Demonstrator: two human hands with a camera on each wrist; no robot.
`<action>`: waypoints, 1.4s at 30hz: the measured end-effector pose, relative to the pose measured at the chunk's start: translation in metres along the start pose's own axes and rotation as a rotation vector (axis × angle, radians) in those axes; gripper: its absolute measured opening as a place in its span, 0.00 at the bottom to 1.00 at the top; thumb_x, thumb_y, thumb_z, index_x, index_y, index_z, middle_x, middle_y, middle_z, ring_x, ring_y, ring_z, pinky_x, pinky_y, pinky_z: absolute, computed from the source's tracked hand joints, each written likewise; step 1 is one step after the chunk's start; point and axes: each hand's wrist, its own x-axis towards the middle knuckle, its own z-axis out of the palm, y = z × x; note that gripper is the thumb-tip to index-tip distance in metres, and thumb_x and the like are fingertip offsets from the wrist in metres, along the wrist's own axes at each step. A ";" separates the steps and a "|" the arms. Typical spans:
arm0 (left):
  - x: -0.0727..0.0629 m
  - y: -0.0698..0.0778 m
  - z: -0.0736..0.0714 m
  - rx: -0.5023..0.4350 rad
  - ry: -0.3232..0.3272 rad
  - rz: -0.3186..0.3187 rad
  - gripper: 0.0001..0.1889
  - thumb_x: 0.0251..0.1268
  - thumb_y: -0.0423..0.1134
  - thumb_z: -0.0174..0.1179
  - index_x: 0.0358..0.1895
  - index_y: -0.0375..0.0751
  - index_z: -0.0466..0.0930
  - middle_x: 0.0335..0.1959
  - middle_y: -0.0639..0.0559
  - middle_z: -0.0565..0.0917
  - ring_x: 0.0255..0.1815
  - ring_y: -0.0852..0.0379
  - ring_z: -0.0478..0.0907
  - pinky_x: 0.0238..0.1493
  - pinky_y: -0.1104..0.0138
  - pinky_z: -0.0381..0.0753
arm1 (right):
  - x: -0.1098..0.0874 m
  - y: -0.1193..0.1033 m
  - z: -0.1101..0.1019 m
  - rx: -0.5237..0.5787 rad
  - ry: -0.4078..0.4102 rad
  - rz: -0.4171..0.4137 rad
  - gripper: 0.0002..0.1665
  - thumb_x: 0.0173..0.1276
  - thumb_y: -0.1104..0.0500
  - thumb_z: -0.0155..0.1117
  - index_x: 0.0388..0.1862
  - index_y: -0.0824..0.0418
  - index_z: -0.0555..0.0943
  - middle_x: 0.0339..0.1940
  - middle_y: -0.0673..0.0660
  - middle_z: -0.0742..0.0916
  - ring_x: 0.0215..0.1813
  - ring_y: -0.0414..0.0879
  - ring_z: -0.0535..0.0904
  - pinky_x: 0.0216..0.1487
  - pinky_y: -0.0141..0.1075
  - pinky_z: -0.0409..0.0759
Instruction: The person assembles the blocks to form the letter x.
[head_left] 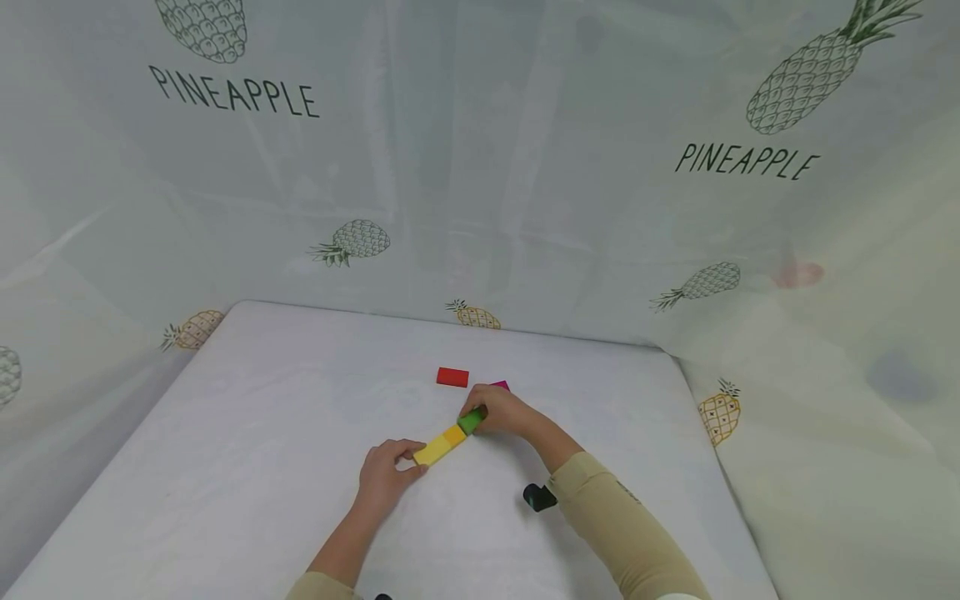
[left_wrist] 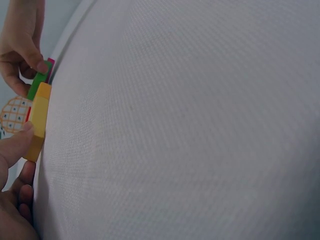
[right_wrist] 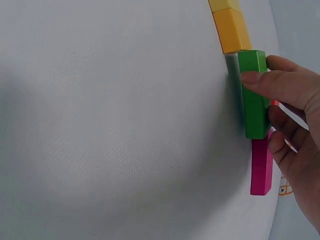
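A pale yellow block (head_left: 432, 452) and an orange-yellow block (head_left: 454, 434) lie end to end in a slanting row on the white table. My left hand (head_left: 384, 475) pinches the near end of the pale yellow block between thumb and finger. My right hand (head_left: 504, 412) pinches a green block (right_wrist: 255, 102) just past the orange-yellow one. In the right wrist view the green block looks raised off the table, its end close to the orange-yellow block; whether they touch I cannot tell. Beyond that hand lies a magenta block (right_wrist: 260, 167), partly hidden in the head view.
A red block (head_left: 453, 377) lies farther back on the table (head_left: 300, 375). A small black object (head_left: 538, 497) shows beside the right sleeve. Pale sheeting (head_left: 480, 167) printed with pineapples hangs behind the table and at its sides.
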 end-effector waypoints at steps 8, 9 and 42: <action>-0.001 0.001 -0.001 -0.007 0.003 0.007 0.19 0.53 0.36 0.74 0.50 0.48 0.86 0.35 0.58 0.77 0.40 0.55 0.68 0.40 0.62 0.70 | 0.001 0.000 0.001 0.009 -0.006 0.005 0.17 0.55 0.65 0.76 0.41 0.47 0.88 0.41 0.42 0.80 0.44 0.39 0.76 0.45 0.29 0.78; -0.001 0.002 -0.001 -0.007 0.002 0.008 0.19 0.53 0.36 0.74 0.50 0.48 0.86 0.35 0.58 0.77 0.40 0.55 0.68 0.40 0.62 0.70 | 0.001 0.000 0.001 0.007 -0.006 0.005 0.17 0.55 0.65 0.76 0.41 0.48 0.88 0.41 0.42 0.80 0.44 0.39 0.76 0.45 0.29 0.78; -0.001 0.002 -0.002 0.002 0.010 0.014 0.18 0.53 0.37 0.74 0.49 0.48 0.86 0.35 0.57 0.77 0.39 0.55 0.69 0.40 0.62 0.71 | 0.002 -0.001 0.005 -0.105 -0.025 -0.017 0.16 0.57 0.66 0.75 0.42 0.49 0.88 0.41 0.41 0.80 0.44 0.38 0.75 0.46 0.27 0.77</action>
